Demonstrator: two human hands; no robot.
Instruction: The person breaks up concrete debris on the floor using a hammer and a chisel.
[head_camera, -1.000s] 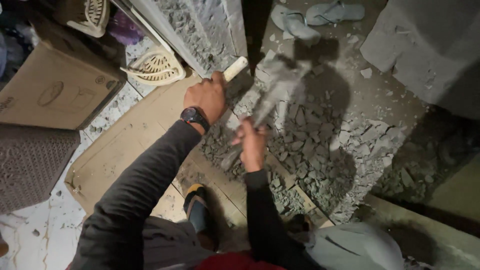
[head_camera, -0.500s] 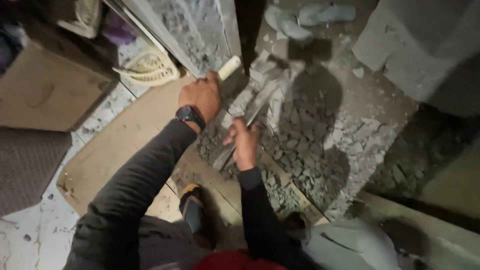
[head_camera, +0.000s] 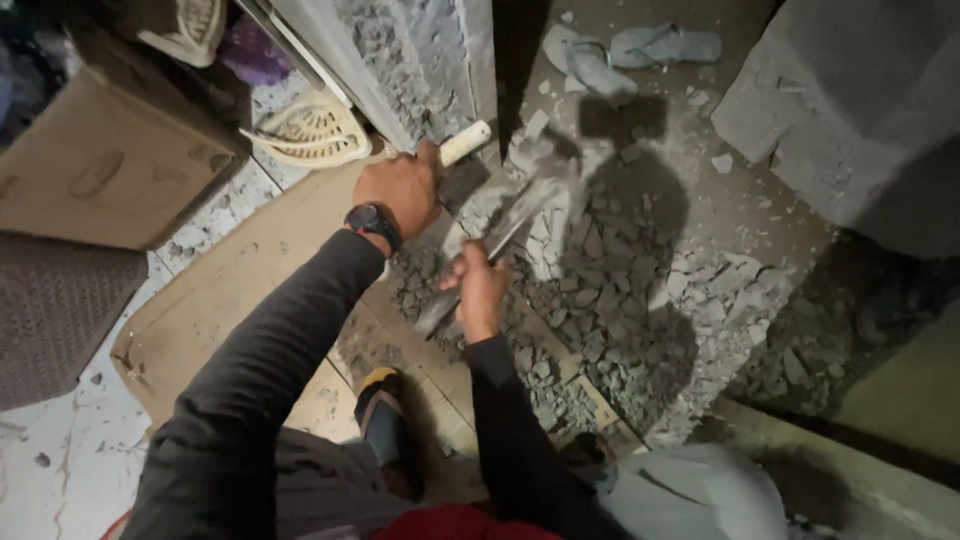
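**Hammer and chisel at a crumbling wall base**

A grey plastered wall (head_camera: 420, 60) rises at far centre, with broken rubble (head_camera: 620, 300) spread over the floor to its right. At near centre, the right hand (head_camera: 480, 290) is wrapped tight around a hammer (head_camera: 500, 235). Just left, the left hand (head_camera: 400, 190) is fisted around a pale-handled chisel (head_camera: 465, 143) against the wall's foot.

- Rubble (head_camera: 620, 300) spread over the floor right of centre, below the wall base (head_camera: 420, 60).
- Left hand (head_camera: 400, 190) up by the wall, gripping a handle (head_camera: 465, 143); right hand (head_camera: 480, 290) just below-right, closed round a hammer (head_camera: 520, 215).
- Cardboard sheet (head_camera: 230, 300) flat under the left arm.
- Box (head_camera: 110, 160) far left; basket (head_camera: 310, 130) between box and wall.
- Sandals (head_camera: 630, 50) beyond the rubble, top.
- Shoe (head_camera: 385, 420) beneath the arms.
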